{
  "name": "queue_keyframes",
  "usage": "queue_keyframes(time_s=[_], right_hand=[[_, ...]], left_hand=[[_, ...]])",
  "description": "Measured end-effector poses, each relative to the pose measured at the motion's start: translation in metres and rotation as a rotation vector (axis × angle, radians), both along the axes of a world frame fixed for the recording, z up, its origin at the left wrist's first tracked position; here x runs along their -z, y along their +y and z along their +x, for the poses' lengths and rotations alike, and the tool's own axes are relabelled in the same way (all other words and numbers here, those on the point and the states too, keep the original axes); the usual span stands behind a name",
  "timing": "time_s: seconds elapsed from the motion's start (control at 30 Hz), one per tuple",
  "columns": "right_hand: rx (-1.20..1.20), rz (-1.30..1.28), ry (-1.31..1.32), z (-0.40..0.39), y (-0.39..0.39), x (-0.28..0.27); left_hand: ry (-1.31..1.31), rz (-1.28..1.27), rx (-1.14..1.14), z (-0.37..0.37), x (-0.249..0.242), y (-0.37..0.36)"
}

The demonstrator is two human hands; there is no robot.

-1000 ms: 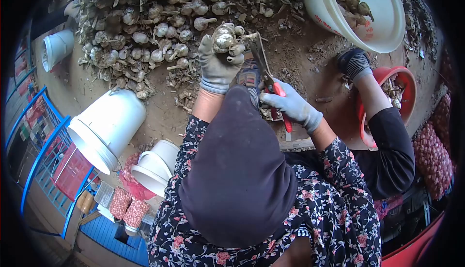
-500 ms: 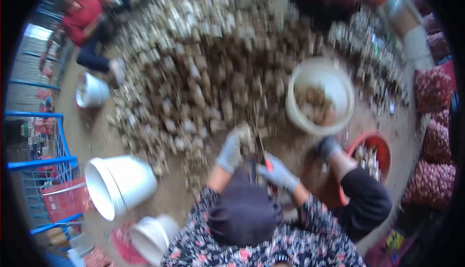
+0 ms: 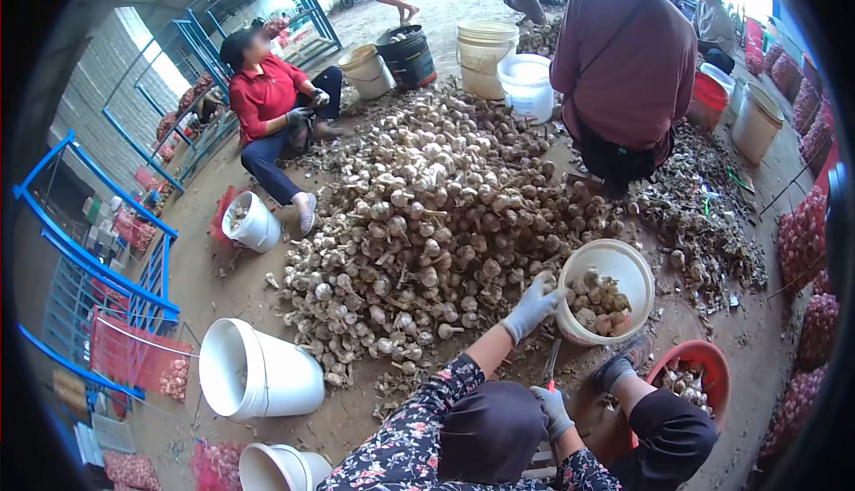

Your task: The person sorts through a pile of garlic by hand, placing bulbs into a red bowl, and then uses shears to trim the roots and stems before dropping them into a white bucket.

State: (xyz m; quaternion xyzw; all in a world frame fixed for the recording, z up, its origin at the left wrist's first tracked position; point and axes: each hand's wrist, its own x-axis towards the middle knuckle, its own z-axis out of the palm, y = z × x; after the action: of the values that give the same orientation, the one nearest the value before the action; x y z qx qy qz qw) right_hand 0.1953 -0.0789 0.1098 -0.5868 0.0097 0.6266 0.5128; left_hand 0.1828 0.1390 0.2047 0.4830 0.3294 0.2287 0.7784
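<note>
My left hand (image 3: 529,311), in a pale grey glove, reaches out to the left rim of a whitish bucket (image 3: 647,288). Its fingers are closed around what looks like a brownish garlic bulb (image 3: 545,282), partly hidden. Several trimmed bulbs (image 3: 598,304) lie inside that bucket. Closer to my body, my right hand (image 3: 556,413), also gloved, grips red-handled shears (image 3: 551,368), whose metal blades point up and away from me. Beyond my left hand spreads a large heap of garlic bulbs (image 3: 427,224) with stalk stubs.
A red basin (image 3: 723,375) with garlic pieces stands beside my shoe (image 3: 623,362). White buckets (image 3: 289,375) lie or stand on the left. A person in red (image 3: 272,94) and one in maroon (image 3: 628,63) sit around the heap. Net sacks (image 3: 806,331) line the right side.
My left hand has moved right from over the heap's near edge to the bucket rim. My right hand with the shears sits lower and farther right. The view has tilted up and sharpened.
</note>
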Motion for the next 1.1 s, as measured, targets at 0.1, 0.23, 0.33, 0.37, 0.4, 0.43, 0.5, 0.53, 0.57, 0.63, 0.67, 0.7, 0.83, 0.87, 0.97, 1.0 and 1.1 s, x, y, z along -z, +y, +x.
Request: queue_keyframes(time_s=[0.1,0.23,0.33,0.37,0.4,0.43,0.5,0.53,0.57,0.63,0.67,0.7,0.83,0.87,0.97,1.0,1.1], right_hand=[[0.064,-0.070,0.132,-0.010,0.011,-0.025],[0.052,0.036,0.054,-0.022,0.037,-0.006],[0.272,0.299,-0.048,-0.027,0.068,-0.003],[0.267,0.294,-0.043,-0.026,0.080,-0.007],[0.256,0.314,-0.222,-0.026,0.092,-0.011],[0.238,0.312,-0.394,-0.030,0.102,-0.019],[0.396,0.420,-0.318,-0.038,0.115,-0.045],[0.332,0.454,-0.353,-0.034,0.117,-0.026],[0.195,0.373,-0.301,-0.027,0.110,-0.026],[0.173,0.392,-0.293,-0.024,0.104,-0.015],[0.153,0.298,-0.218,-0.022,0.098,-0.015],[0.163,0.233,-0.203,-0.019,0.092,-0.015],[0.038,-0.021,-0.296,-0.012,0.064,0.005],[0.001,-0.076,-0.282,-0.009,0.056,0.006],[-0.102,-0.128,-0.478,-0.010,0.027,0.036],[-0.092,-0.217,-0.436,-0.012,0.023,0.037],[-0.147,-0.225,-0.346,-0.019,0.029,0.025]], left_hand=[[0.309,0.223,0.195,-0.046,0.069,0.000],[0.313,0.150,0.448,-0.108,0.079,-0.036],[0.103,-0.061,0.664,-0.135,0.092,-0.061],[0.085,-0.038,0.683,-0.143,0.128,-0.071],[0.248,-0.166,0.652,-0.135,0.046,-0.072],[0.251,-0.199,0.645,-0.134,0.047,-0.060],[0.431,0.108,0.594,-0.134,0.067,-0.056],[0.421,0.215,0.475,-0.127,0.084,-0.062],[0.369,0.366,0.453,-0.120,0.053,-0.060],[0.367,0.261,0.609,-0.119,0.062,-0.058],[0.238,0.098,0.531,-0.121,0.078,-0.069],[0.334,0.004,0.740,-0.123,0.081,-0.067],[0.710,0.534,0.908,-0.124,0.130,-0.065],[0.919,0.683,0.792,-0.119,0.139,-0.058],[1.023,1.123,0.475,-0.109,0.156,-0.027],[1.024,1.137,0.491,-0.102,0.160,-0.016],[1.067,1.125,0.562,-0.099,0.178,0.009]])
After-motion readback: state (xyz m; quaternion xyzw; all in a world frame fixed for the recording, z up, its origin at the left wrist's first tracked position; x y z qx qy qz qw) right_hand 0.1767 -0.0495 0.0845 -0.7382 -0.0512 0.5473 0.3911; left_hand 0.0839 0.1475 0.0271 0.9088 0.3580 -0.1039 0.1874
